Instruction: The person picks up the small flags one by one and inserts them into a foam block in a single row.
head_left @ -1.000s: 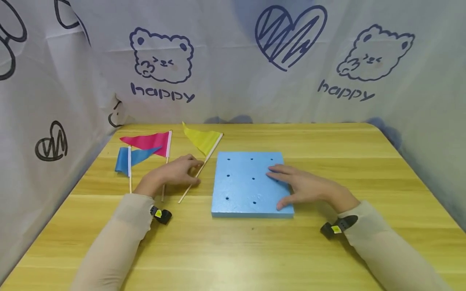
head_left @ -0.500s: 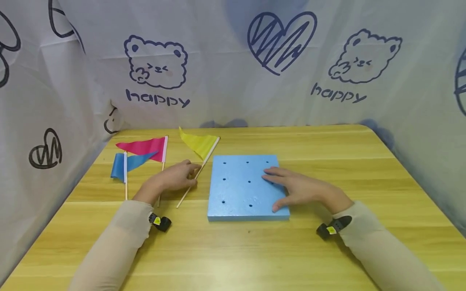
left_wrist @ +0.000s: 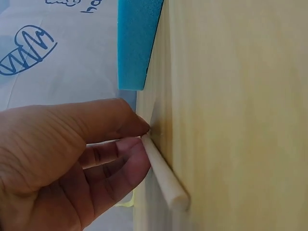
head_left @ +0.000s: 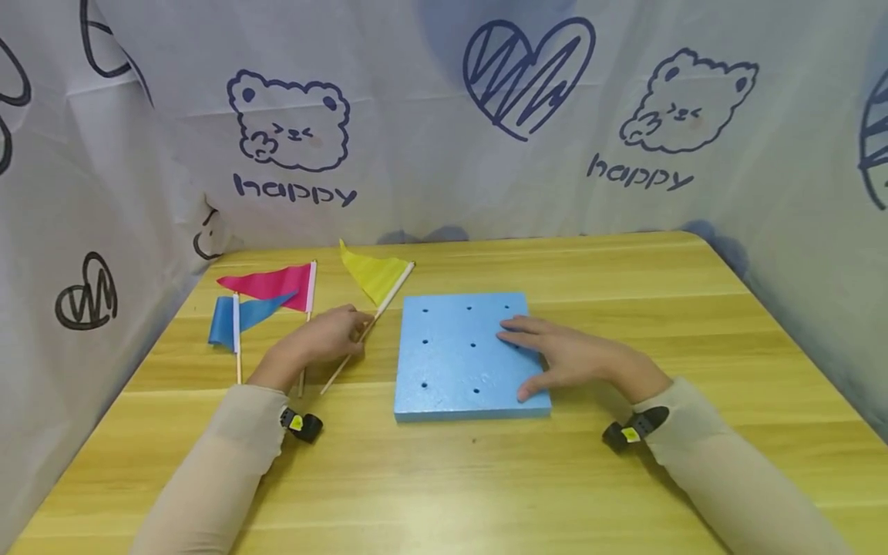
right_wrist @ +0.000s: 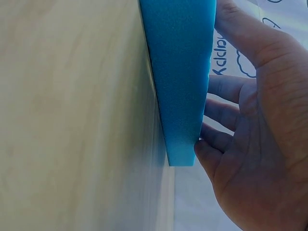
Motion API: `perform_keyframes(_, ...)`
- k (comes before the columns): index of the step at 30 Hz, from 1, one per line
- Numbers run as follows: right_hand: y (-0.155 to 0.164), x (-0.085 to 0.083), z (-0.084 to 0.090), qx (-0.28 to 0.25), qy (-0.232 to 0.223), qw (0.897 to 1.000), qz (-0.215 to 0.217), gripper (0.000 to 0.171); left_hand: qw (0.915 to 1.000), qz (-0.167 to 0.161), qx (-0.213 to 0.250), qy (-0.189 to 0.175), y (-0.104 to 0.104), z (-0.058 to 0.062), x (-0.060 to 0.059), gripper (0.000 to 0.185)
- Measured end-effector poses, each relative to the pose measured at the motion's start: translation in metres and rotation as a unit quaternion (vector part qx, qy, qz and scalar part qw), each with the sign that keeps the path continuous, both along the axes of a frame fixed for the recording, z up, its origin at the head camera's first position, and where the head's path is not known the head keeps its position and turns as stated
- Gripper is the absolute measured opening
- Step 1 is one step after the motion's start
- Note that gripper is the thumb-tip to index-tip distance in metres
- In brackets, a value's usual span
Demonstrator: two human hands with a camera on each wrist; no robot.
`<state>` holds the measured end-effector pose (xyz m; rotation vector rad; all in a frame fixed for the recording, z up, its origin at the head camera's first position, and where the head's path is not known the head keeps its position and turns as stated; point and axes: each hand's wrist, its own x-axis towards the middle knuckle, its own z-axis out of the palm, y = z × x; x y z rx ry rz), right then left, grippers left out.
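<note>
On the wooden table (head_left: pixel 624 293) a blue foam board (head_left: pixel 458 362) lies mid-table, the right hand (head_left: pixel 576 356) resting flat on its right part, fingers straight. Just left, the left hand (head_left: pixel 321 339) pinches the stick of the yellow flag (head_left: pixel 371 276), which lies on the table beside the board's left edge.

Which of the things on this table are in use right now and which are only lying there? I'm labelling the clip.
In use:
yellow flag, its stick pinched by the left hand
blue foam board, with the right hand resting flat on it

Lying about:
pink flag
blue flag
</note>
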<state>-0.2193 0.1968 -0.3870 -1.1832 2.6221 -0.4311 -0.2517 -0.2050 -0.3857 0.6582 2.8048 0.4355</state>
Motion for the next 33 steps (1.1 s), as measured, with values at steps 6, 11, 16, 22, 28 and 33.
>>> perform_keyframes(6, -0.001, 0.0, -0.003, -0.003, -0.001, 1.0, 0.002, 0.104, 0.9999, 0.011, -0.006, 0.004, -0.001, -0.001, -0.001, 0.058)
perform_keyframes(11, -0.001, 0.0, -0.004, -0.001, -0.005, 1.0, 0.001, 0.104, 0.9993, 0.034, -0.016, -0.005, -0.002, -0.003, -0.004, 0.055)
perform_keyframes(16, 0.0, -0.001, -0.004, -0.005, -0.007, 1.0, 0.001, 0.104, 0.9987, 0.044, -0.022, -0.011, -0.003, -0.002, -0.004, 0.052)
perform_keyframes(22, 0.0, -0.003, -0.005, -0.001, -0.004, 1.0, 0.002, 0.105, 0.9986, 0.047, -0.009, -0.021, -0.005, 0.001, -0.005, 0.056)
perform_keyframes(28, 0.0, -0.003, -0.004, 0.001, -0.002, 1.0, -0.001, 0.105, 0.9975, 0.064, 0.021, -0.021, -0.007, 0.006, -0.005, 0.06)
perform_keyframes(33, 0.0, -0.004, -0.004, 0.0, -0.005, 1.0, -0.001, 0.105, 0.997, 0.066, 0.037, -0.013, -0.008, 0.01, -0.005, 0.056)
